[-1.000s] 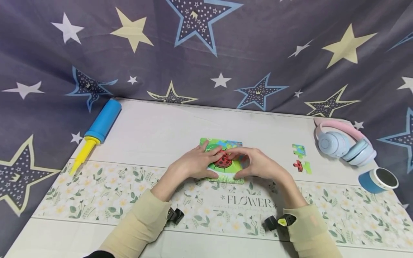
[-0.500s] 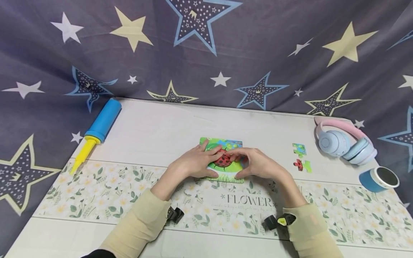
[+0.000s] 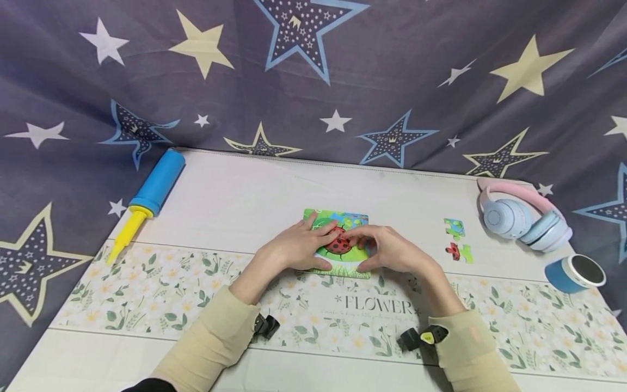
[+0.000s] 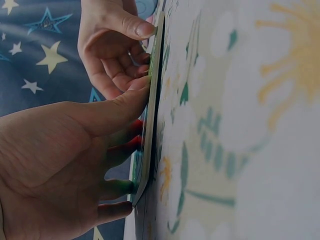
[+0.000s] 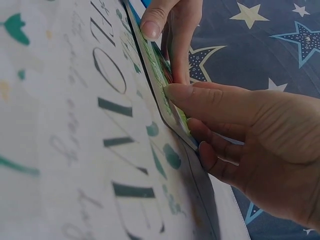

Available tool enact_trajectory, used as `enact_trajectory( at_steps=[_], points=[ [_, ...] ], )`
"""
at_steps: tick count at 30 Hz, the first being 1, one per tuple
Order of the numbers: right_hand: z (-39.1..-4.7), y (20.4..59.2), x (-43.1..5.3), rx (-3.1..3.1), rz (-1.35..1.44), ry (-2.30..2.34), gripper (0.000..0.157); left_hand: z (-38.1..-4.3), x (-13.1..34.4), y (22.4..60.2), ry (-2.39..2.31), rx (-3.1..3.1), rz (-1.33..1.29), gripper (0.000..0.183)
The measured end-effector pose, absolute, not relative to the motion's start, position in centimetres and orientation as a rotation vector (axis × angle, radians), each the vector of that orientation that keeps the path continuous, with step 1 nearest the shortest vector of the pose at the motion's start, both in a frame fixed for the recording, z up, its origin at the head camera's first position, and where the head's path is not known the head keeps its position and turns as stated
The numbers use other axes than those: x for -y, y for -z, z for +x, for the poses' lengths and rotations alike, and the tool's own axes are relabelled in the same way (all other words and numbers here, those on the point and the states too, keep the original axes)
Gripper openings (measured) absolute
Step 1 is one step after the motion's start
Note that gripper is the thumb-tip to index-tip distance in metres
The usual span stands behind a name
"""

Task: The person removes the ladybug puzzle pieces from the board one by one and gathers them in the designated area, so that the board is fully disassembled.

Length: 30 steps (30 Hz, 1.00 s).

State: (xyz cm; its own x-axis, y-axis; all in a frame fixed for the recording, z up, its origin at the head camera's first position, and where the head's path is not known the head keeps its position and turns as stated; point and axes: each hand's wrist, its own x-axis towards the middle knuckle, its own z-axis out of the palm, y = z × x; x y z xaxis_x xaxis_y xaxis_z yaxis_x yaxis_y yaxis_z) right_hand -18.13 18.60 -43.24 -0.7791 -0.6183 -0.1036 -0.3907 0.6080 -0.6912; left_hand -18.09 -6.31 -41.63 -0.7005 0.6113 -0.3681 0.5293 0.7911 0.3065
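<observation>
A ladybug jigsaw puzzle (image 3: 338,242) in a flat, shallow tray (image 3: 360,274) lies on the table before me. My left hand (image 3: 301,245) rests spread over its left part, fingertips on the picture and thumb near the front edge. From the other side my right hand (image 3: 394,247) holds the puzzle's right part with curled fingers, its index fingertip by the ladybug. In the right wrist view its thumb (image 5: 190,97) presses at the front edge and the outer fingers curl at the right edge. Part of the picture is hidden under both hands.
Loose jigsaw pieces, blue-green (image 3: 454,228) and red and green (image 3: 459,252), lie to the right. Farther right are pink and blue headphones (image 3: 506,219) and a blue-white cylinder (image 3: 570,275). A blue and yellow hand pump (image 3: 157,184) lies at the left; a starry curtain (image 3: 274,81) hangs behind.
Both hands stay at nearly the same place on the puzzle. The right hand's fingertips have shifted only slightly; the loose pieces lie as before.
</observation>
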Motion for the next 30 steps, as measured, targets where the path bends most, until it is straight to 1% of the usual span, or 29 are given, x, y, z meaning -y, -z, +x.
enact_trajectory(
  at_steps=[7, 13, 19, 30],
  points=[
    [-18.11, 43.23, -18.54, -2.511, -0.817, 0.947, 0.063, -18.02, 6.32, 41.48, -0.26, -2.527, 0.839, 0.081],
    [-18.1, 43.42, -18.55, -2.519, -0.836, 0.933, 0.059, -18.0, 6.09, 41.63, -0.228, -2.537, 0.82, 0.072],
    [-17.94, 43.37, -18.5, -2.504, -0.844, 0.955, 0.058, -17.86, 5.88, 41.6, -0.218, -2.547, 0.8, 0.067],
    [-17.85, 43.23, -18.46, -2.51, -0.855, 0.964, 0.061, -17.7, 5.73, 41.53, -0.205, -2.569, 0.791, 0.067]
  ],
)
